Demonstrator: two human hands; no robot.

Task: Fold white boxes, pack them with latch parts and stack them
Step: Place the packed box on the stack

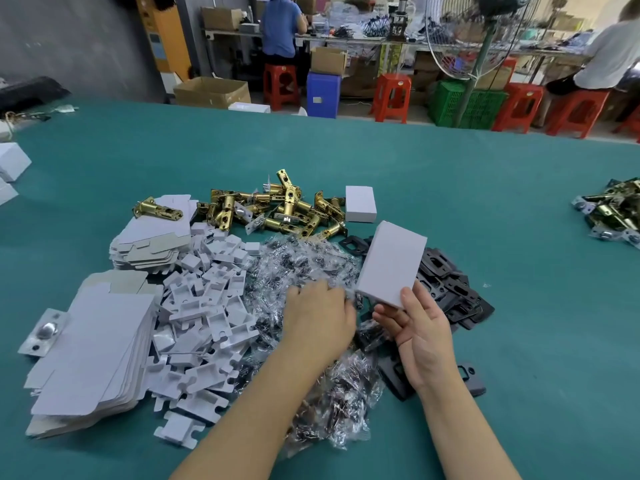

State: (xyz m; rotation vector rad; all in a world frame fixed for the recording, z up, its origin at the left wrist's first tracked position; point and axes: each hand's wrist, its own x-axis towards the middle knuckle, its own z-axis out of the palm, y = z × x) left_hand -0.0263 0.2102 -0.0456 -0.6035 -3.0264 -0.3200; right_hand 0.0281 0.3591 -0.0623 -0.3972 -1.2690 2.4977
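White box [391, 263], folded up and looking closed from this side, is in my right hand [420, 332], held up off the bench [450, 188] by its near end, over the black plates [446, 282]. The fingers [389, 318] are pinched on just that bottom edge, thumb on the face, so most of the box sticks out past the grip. That's my first worry: if there's a latch inside, the weight sits far from the pinch and it could tip or slide out, or an untucked flap could let it drop.

My left hand [318, 318] is palm-down in the pile of little clear screw bags [304, 271], fingers curled into them. Can't tell if it's actually got one or just rummaging. Those bags are slippery and tangled, so I could easily drag up two, or none.

Another closed box [360, 203] sits just beside the brass latches [277, 209]. The flat box blanks [93, 348] and white inserts [204, 317] are right next to my left forearm, so a careless sweep shoves them around.
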